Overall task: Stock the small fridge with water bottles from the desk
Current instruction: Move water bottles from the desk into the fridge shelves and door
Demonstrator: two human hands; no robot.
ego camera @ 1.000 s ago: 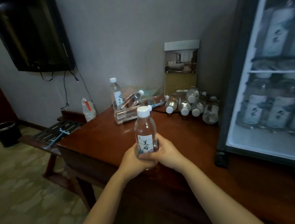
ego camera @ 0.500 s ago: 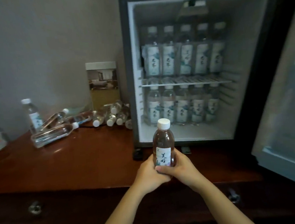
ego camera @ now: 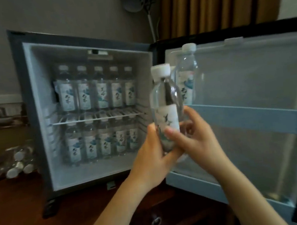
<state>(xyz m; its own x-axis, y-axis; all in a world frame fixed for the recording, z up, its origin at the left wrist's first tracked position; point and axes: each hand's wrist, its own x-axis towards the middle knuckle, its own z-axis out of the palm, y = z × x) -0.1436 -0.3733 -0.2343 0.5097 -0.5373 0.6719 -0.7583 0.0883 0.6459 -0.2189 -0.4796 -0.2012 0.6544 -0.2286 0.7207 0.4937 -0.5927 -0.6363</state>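
Two hands close around a single clear water bottle (ego camera: 165, 100), held upright in the air before the open small fridge (ego camera: 37, 107). The left hand (ego camera: 150, 160) wraps the bottle's lower part from the left. The right hand (ego camera: 195, 139) grips from the right, fingers (ego camera: 170, 132) curled over the lower edge of the white label. The bottle's white cap rises well above both hands, level with the seam between the fridge's cabinet and its door (ego camera: 254, 157), which stands swung wide to the right.

Just behind the held bottle, a second bottle (ego camera: 188, 73) stands upright in the door's upper shelf, at the left end by the hinge, behind a pale blue rail (ego camera: 251, 117). Inside the cabinet, five labelled bottles form an upper row (ego camera: 98, 88) on the wire shelf (ego camera: 98, 118), and five more form a lower row (ego camera: 100, 142) on the cabinet floor. Whether others stand behind them cannot be told.

Left of the fridge, several loose bottles (ego camera: 18, 163) lie on their sides on the dark wooden counter (ego camera: 19, 215), caps toward the camera. A round drawer pull (ego camera: 156, 221) shows on the counter's near face. Gold curtains (ego camera: 215, 5) hang beyond the door.
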